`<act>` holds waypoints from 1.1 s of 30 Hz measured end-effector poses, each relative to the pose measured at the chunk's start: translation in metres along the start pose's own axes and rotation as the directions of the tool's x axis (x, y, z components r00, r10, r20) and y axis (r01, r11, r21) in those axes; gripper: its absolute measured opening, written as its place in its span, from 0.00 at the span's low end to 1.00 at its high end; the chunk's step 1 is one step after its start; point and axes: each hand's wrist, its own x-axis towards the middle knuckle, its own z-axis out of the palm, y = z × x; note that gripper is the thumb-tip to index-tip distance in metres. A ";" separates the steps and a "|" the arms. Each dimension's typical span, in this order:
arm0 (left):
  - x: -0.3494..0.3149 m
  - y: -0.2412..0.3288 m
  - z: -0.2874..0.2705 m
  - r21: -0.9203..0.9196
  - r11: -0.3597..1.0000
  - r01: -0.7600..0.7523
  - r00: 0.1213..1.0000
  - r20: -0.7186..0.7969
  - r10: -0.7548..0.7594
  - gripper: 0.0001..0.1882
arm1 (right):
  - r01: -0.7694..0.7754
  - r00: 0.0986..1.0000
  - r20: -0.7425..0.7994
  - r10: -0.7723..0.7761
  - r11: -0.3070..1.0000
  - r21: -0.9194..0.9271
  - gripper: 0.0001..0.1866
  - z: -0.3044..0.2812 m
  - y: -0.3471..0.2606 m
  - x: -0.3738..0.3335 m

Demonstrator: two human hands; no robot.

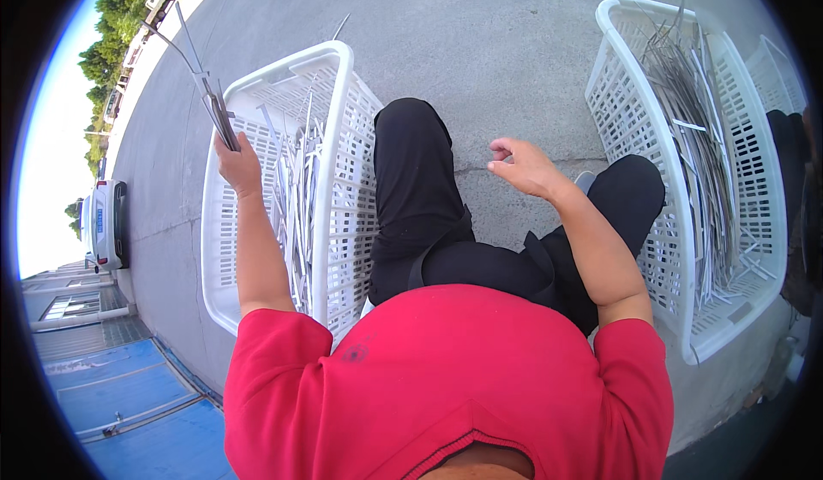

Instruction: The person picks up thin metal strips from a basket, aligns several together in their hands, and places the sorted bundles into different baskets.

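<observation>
My left hand (239,167) is closed round a bundle of thin metal strips (221,120), whose ends stick up and fan out past the fingers. It is at the left side of a white plastic basket (341,94), which holds many loose pale, narrow strips (300,197). My right hand (525,168) hangs in the air between my knees, over the concrete. Its fingers are loosely curled with a gap to the thumb, and nothing shows in them. To my right, a second white basket (639,94) is filled with long grey metal strips (699,154).
Both baskets stand on grey concrete (489,43), one beside each of my legs. At the far right edge is part of another white basket (776,73) and dark shapes. Farther left are a parked white car (105,223) and blue doors (120,390).
</observation>
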 end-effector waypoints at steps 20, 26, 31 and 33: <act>-0.082 0.094 0.068 -0.381 0.923 -0.059 0.929 0.318 0.191 0.17 | 0.043 0.994 -0.075 -0.078 0.920 -0.389 0.19 0.007 0.014 -0.037; -0.100 0.217 0.131 -0.736 0.676 -0.035 0.785 0.398 0.475 0.14 | 0.176 0.786 -0.584 -0.203 0.979 -0.102 0.11 -0.030 -0.001 -0.112; -0.140 0.322 0.166 -0.867 0.497 -0.020 0.583 0.394 0.711 0.12 | 0.172 0.365 -0.928 -0.076 0.985 -0.013 0.08 -0.079 0.014 -0.185; -0.155 0.363 0.168 -0.893 0.449 -0.035 0.472 0.381 0.795 0.11 | 0.115 0.240 -0.969 0.059 0.989 0.088 0.08 -0.098 0.036 -0.203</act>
